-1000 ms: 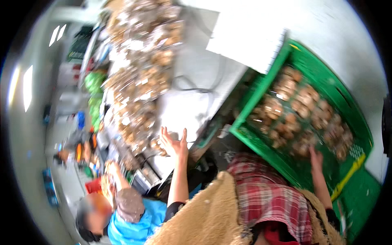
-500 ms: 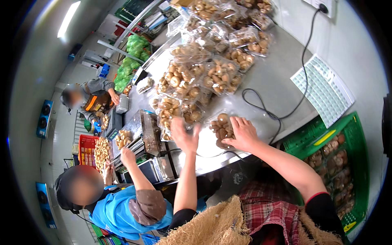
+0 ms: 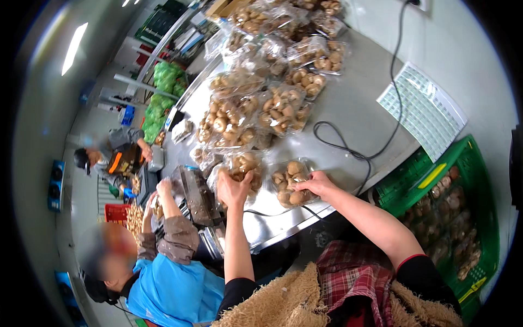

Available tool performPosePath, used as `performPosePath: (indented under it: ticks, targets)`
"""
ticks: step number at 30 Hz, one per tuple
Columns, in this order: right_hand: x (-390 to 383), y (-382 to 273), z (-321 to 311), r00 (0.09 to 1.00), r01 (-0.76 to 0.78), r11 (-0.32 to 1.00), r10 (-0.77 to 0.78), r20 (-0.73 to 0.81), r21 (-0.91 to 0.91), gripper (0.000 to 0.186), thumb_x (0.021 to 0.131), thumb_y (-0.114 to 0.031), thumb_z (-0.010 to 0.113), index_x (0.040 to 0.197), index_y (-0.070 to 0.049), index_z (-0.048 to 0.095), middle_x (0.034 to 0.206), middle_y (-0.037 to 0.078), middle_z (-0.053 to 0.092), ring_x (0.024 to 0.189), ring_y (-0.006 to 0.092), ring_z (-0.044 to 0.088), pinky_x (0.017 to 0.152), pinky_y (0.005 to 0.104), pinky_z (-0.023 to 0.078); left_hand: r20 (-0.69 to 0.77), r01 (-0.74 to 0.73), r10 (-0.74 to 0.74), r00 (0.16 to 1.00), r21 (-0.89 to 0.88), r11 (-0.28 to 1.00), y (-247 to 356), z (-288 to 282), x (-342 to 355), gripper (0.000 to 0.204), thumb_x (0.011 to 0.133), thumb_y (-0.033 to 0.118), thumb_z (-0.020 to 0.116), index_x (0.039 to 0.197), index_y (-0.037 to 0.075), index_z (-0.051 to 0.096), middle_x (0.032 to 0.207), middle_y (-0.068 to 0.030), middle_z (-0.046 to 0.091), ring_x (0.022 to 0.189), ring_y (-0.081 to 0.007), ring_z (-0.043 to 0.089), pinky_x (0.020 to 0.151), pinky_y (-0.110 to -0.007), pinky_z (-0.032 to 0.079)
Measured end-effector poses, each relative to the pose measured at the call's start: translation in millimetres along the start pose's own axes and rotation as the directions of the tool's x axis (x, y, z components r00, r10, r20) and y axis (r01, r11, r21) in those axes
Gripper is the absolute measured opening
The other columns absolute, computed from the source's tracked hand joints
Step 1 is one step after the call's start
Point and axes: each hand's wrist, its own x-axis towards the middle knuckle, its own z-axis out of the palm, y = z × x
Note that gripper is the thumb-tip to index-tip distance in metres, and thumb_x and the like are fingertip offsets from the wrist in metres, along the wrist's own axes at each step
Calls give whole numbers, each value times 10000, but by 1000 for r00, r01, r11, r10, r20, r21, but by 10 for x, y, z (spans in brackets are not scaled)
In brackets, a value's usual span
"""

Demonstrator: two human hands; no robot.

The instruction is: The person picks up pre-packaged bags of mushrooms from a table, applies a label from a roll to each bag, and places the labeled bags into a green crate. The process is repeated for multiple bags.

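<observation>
left hand [image 3: 233, 189]: touching mushroom bag [image 3: 243, 162], grip hard to tell | right hand [image 3: 320, 185]: pinching clear mushroom pack [image 3: 286, 184]

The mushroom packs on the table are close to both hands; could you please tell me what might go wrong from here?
The pack at the right hand lies near the edge of the metal table, so a knock might send it off. A black cable loops beyond that hand and could snag a pack. Beyond the left hand, the heaped packs in shiny film might slide.
</observation>
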Motion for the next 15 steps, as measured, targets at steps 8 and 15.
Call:
performPosePath:
  ticks: [8,15]
  targets:
    - [-1456,-242,-741,960,280,939,-275,-55,201,412,648,-264,787,909,1,610,788,37,573,785,126,507,663,294,407,158,-57,181,971,-579,813,-777,1081,110,568,761,322,743,1187,15,526,997,-122,636,763,-201,565,615,-335,468]
    - [-4232,688,-2225,553,209,977,-161,-817,-51,523,708,-86,760,1176,6,546,1010,75,631,941,136,594,825,296,508,83,191,-183,980,-674,713,365,578,-401,324,833,212,646,1063,-16,626,1027,-185,622,849,-235,585,704,-352,501]
